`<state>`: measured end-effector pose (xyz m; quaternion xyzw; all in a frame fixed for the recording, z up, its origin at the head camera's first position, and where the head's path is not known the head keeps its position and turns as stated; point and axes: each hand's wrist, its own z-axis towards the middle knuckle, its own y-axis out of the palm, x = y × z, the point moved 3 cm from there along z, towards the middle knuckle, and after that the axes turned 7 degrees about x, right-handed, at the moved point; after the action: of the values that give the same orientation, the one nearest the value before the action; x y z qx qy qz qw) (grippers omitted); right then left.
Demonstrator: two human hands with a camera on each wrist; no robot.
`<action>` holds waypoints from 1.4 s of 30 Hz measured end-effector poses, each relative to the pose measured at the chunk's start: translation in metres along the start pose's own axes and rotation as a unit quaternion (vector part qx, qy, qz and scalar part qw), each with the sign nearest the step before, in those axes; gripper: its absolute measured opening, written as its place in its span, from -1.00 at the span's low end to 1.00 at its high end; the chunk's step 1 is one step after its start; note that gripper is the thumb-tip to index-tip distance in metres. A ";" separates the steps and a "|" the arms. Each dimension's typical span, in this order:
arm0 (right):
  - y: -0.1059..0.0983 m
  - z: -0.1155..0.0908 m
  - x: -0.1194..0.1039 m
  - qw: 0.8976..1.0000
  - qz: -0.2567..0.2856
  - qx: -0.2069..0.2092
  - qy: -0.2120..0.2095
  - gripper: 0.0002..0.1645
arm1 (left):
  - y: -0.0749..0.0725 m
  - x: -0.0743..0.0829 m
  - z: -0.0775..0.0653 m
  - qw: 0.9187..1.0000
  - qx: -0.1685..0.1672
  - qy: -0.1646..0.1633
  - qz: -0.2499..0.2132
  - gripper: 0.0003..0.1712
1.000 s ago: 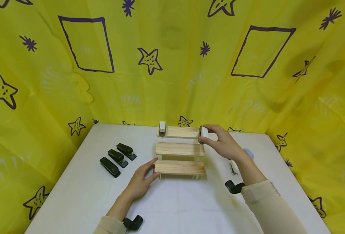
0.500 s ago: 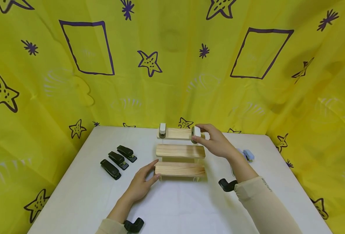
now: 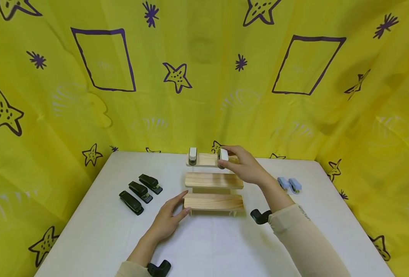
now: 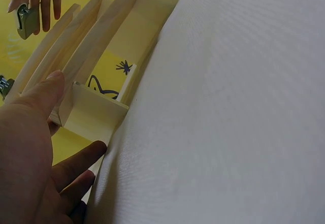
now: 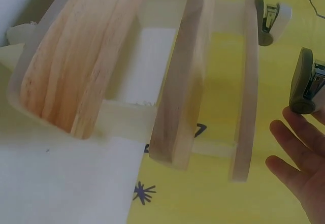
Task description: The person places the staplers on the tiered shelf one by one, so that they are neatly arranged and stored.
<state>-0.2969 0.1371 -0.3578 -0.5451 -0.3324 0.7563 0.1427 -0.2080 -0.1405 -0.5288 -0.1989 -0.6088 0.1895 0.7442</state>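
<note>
A three-tier wooden display shelf (image 3: pixel 214 202) stands mid-table. My left hand (image 3: pixel 167 217) holds the left end of its lowest board, thumb at the front edge (image 4: pixel 53 84) and index finger behind. My right hand (image 3: pixel 242 165) pinches a white stapler with a dark base (image 3: pixel 223 157) over the right half of the top board (image 3: pixel 207 159). In the right wrist view a gap shows between this stapler (image 5: pixel 303 79) and the board. Another white stapler (image 3: pixel 192 156) sits upright at the top board's left end. The middle board (image 3: pixel 214 180) carries nothing.
Several black staplers (image 3: pixel 140 191) lie in a slanted row on the table left of the shelf. Two light blue staplers (image 3: pixel 294 185) stand to the right, beyond my right forearm. A yellow patterned curtain (image 3: pixel 204 115) hangs behind and beside the white table (image 3: pixel 86 238).
My right hand has carried the white stapler leftward along the top board, toward the other one. The blue staplers have come out from behind my forearm. My left hand stays at the shelf.
</note>
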 end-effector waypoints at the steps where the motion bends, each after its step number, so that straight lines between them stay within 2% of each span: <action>1: 0.002 0.001 0.000 1.000 0.001 0.000 0.001 -0.13 | 0.000 0.000 0.000 1.000 0.000 -0.001 0.000 -0.26; 19: 0.028 0.021 -0.002 1.000 0.015 0.001 0.001 -0.12 | 0.000 0.001 -0.002 1.000 0.002 -0.006 -0.005 -0.28; 42: 0.048 0.042 -0.010 1.000 -0.008 -0.003 -0.025 -0.18 | 0.001 0.001 -0.002 1.000 0.007 -0.005 0.003 -0.26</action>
<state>-0.3251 0.0815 -0.3746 -0.5239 -0.3427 0.7673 0.1387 -0.2061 -0.1393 -0.5289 -0.1949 -0.6104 0.1967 0.7422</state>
